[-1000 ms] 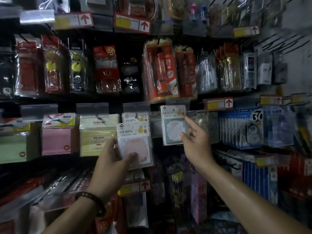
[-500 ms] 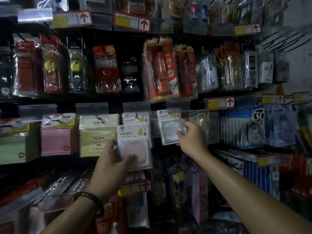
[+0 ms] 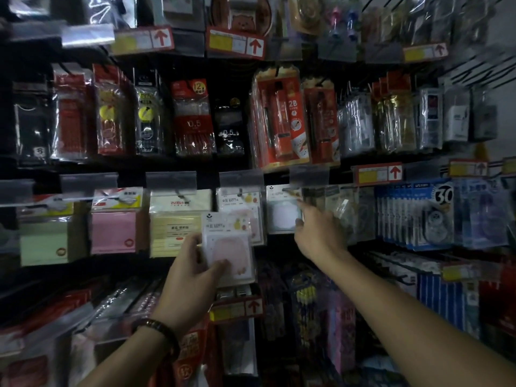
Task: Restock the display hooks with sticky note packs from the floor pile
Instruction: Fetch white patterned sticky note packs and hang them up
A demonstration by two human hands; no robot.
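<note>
My left hand (image 3: 192, 270) grips a pink sticky note pack (image 3: 230, 247) in clear wrap, held in front of the display, low and centre. Behind it a matching pink pack (image 3: 241, 202) hangs on a hook. To its right a pale blue sticky note pack (image 3: 282, 212) hangs from a hook (image 3: 289, 189). My right hand (image 3: 317, 233) pinches that pack's right edge between a straight index finger and the thumb, its other fingers curled. The floor pile is out of view.
Along the same row hang green (image 3: 44, 243), pink (image 3: 114, 233) and yellow (image 3: 174, 230) sticky note pads on the left and blue correction tape packs (image 3: 413, 215) on the right. Pen packs (image 3: 279, 121) hang above, more stock below.
My right hand has carried the pale blue pack up and back along its hook, closer to the wall. My left hand has kept the pink pack almost still.
</note>
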